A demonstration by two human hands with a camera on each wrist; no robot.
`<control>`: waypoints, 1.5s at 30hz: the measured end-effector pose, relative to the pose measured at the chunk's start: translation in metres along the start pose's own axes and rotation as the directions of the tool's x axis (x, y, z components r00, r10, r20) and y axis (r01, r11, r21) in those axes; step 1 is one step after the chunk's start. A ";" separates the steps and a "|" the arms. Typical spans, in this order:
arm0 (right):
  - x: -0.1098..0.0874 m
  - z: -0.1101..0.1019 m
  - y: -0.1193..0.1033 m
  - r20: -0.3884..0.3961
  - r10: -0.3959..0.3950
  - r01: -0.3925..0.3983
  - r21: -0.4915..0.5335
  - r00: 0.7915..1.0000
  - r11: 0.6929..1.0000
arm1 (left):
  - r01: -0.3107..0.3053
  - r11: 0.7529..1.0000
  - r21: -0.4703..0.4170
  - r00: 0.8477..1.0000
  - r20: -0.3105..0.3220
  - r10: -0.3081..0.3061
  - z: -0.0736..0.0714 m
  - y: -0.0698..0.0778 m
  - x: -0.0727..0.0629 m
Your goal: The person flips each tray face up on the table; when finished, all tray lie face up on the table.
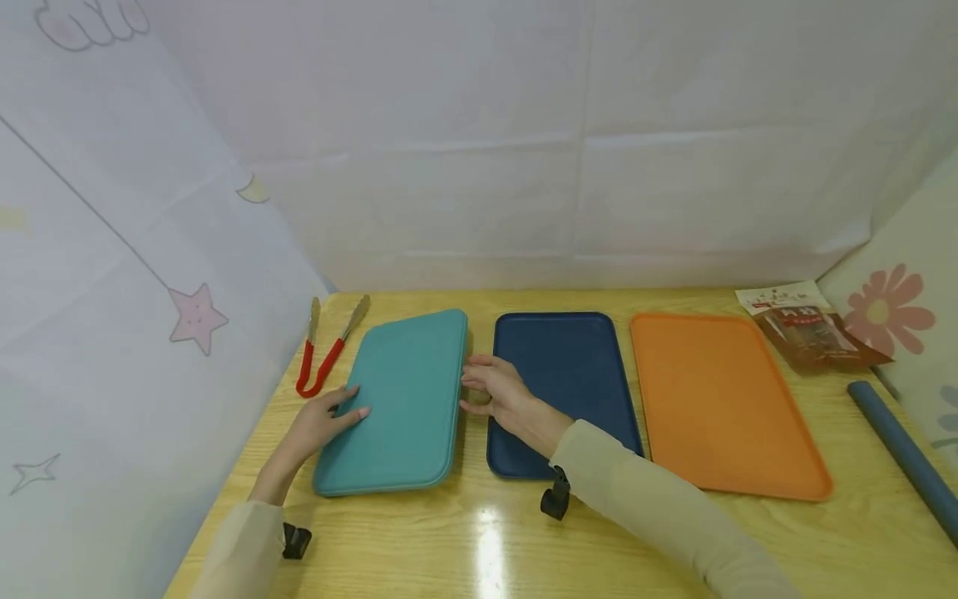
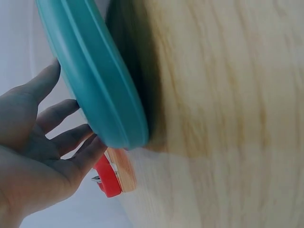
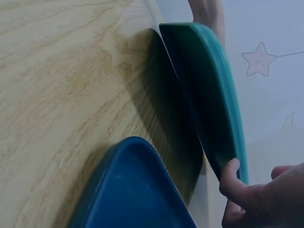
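Note:
The teal tray (image 1: 404,399) is tilted over the left of the table, its right edge raised and a dark shadow beneath it. My left hand (image 1: 318,424) holds it by the left edge, thumb over the upper face; in the left wrist view the fingers (image 2: 71,135) meet its ridged side. At the raised right edge is my right hand (image 1: 505,395), and in the right wrist view one fingertip (image 3: 232,167) bears on the rim from the underside. A navy tray (image 1: 554,358) lies flat just right of it, partly under my right forearm.
Red-handled tongs (image 1: 325,358) lie behind my left hand. Further right are an orange tray (image 1: 726,399), a brown food packet (image 1: 808,329) and a dark grey-blue roll (image 1: 906,449) along the table's right side. Hung cloth walls (image 1: 464,166) enclose the table (image 1: 404,541).

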State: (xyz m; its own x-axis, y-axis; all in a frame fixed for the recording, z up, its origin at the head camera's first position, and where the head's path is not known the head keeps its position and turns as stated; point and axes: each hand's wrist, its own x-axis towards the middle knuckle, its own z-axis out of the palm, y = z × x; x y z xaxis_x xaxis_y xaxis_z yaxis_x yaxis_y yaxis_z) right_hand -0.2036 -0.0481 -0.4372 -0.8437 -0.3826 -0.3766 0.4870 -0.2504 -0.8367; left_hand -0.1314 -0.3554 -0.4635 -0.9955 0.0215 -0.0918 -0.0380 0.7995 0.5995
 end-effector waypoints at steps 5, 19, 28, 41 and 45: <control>-0.005 -0.002 -0.004 0.042 -0.002 0.001 0.008 0.999 1.000 | 0.011 0.998 -0.060 0.999 0.054 -0.008 -0.001 0.005 -0.002; -0.020 -0.001 -0.005 0.206 -0.121 0.154 -0.155 0.971 0.976 | 0.020 0.994 -0.104 0.995 0.095 -0.010 0.000 0.018 -0.015; -0.030 0.009 -0.014 0.227 -0.189 0.236 -0.199 0.955 0.951 | -0.017 0.999 -0.045 0.999 0.049 0.020 0.012 0.021 -0.054; -0.037 0.014 -0.028 0.214 -0.228 0.271 -0.200 0.950 0.942 | -0.104 0.964 -0.244 0.973 0.175 0.149 0.016 0.030 -0.095; -0.041 0.016 -0.030 0.211 -0.223 0.265 -0.200 0.952 0.943 | -0.192 0.965 -0.181 0.966 0.140 0.219 0.018 0.040 -0.102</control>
State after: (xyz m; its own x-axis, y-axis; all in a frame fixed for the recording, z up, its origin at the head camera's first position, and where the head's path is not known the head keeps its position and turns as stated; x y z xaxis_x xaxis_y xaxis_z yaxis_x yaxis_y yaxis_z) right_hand -0.1802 -0.0393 -0.3909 -0.8637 -0.4962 -0.0878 0.1903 -0.1598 -0.9686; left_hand -0.0301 -0.3144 -0.4444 -0.9576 0.2796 -0.0688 0.1391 0.6583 0.7398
